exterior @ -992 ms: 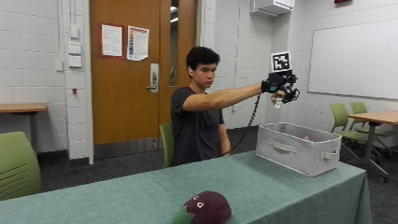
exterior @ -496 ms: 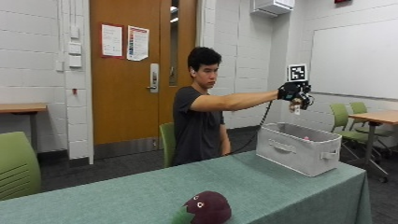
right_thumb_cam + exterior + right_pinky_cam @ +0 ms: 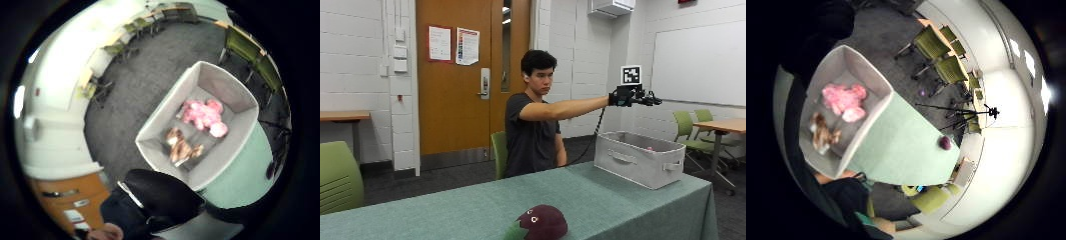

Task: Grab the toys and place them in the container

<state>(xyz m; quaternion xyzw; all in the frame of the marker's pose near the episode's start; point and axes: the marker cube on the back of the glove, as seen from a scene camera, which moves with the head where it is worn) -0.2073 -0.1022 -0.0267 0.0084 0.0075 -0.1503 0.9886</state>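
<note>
Hand [image 3: 633, 96] now emptied, pink toy [image 3: 843, 101] in container [image 3: 638, 159]

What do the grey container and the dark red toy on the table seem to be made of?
The container looks like grey fabric over a stiff frame: matte walls with soft rounded corners and a sewn-looking handle on its side. The dark red toy looks like plush: a rounded, soft, matte body with small eyes. The table is covered by what looks like a green cloth, hanging at the edge.
</note>
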